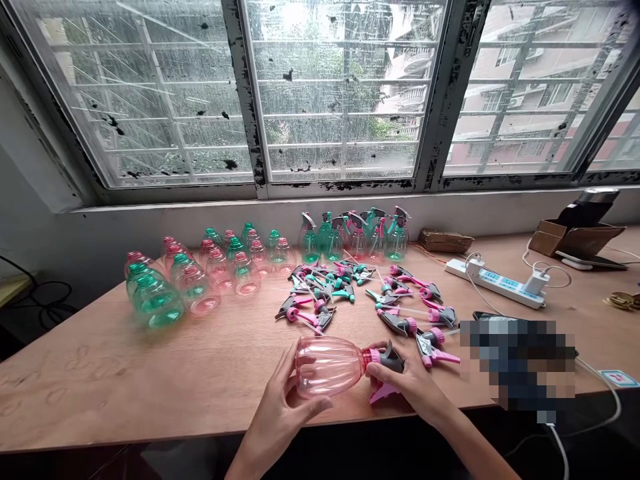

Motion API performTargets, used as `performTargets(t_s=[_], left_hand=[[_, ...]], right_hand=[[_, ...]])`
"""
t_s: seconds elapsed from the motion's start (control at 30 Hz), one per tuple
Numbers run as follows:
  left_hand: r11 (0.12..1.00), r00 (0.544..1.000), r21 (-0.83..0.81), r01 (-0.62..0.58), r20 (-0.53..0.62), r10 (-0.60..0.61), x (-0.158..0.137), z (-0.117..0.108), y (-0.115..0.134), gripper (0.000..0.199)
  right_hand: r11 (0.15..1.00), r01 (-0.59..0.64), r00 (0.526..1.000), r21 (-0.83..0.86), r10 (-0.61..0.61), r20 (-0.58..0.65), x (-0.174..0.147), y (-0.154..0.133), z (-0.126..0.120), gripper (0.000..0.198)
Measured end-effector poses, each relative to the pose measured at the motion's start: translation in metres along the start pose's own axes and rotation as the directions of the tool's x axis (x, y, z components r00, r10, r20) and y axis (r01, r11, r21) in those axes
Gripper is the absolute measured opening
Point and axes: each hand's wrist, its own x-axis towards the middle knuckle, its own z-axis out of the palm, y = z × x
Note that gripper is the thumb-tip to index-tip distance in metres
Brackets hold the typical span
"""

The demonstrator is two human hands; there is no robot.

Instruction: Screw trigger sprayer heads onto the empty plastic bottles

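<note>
Left hand (pixel 280 407) grasps the pink bottle (pixel 330 365), light, thin, likely slippery; right hand (pixel 405 383) pinches its trigger head (pixel 387 363) at the neck.

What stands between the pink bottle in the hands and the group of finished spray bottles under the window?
The pink bottle lies in the left hand and right hand. Between it and the finished spray bottles a pile of loose spray heads covers the table.

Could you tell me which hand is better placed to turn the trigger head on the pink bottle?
Probably the right hand: it grips the trigger head, while the left hand cradles the pink bottle.
</note>
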Motion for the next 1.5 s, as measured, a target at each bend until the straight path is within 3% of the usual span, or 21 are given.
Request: performTargets(t_s=[0.17,0.3,0.37,0.47,0.7,0.8,0.93,1.23,1.33,1.5], left_hand=[[0.961,0.984,0.222,-0.167,-0.019,0.175,-0.002,0.003,-0.009,0.087],[0.971,0.993,0.221,-0.090,-0.055,0.104,-0.002,0.006,-0.004,0.103],[0.979,0.996,0.190,-0.074,-0.040,0.083,-0.003,0.007,0.001,0.098],[0.971,0.995,0.220,-0.091,-0.027,0.099,-0.003,0.008,0.005,0.083],[0.928,0.982,0.334,-0.163,-0.035,0.185,0.002,0.001,0.001,0.091],[0.962,0.992,0.242,-0.128,0.021,0.127,0.009,-0.004,0.005,0.106],[0.993,0.996,0.092,-0.074,0.046,0.070,0.014,-0.006,0.006,0.098],[0.947,0.980,0.252,-0.199,0.028,0.198,0.006,-0.003,0.005,0.095],[0.956,0.979,0.214,-0.202,0.037,0.198,0.005,-0.001,0.010,0.101],[0.950,0.979,0.237,-0.204,0.071,0.192,0.009,-0.001,0.007,0.092]], right_hand=[[0.999,-0.015,1.000,0.033,0.015,-0.007,0.001,0.001,-0.001,0.040],[0.999,0.028,1.000,-0.039,-0.028,-0.011,0.000,-0.002,-0.001,0.035],[0.998,0.039,0.999,-0.049,-0.039,0.002,0.000,-0.003,-0.001,0.033],[0.999,0.034,0.999,-0.038,-0.033,0.007,0.000,-0.003,-0.001,0.033],[0.998,-0.014,1.000,0.055,0.014,0.001,-0.001,0.000,0.000,0.038],[1.000,0.024,1.000,-0.018,-0.025,-0.020,-0.001,0.000,-0.001,0.037],[0.997,0.046,0.999,-0.067,-0.047,-0.019,-0.001,0.000,0.000,0.038],[0.998,-0.017,0.999,0.053,0.020,-0.045,-0.004,-0.002,0.003,0.043],[1.000,-0.010,0.998,0.025,0.012,-0.060,-0.004,-0.001,0.002,0.045],[0.999,-0.019,1.000,0.034,0.019,-0.015,-0.004,0.002,-0.002,0.042]])
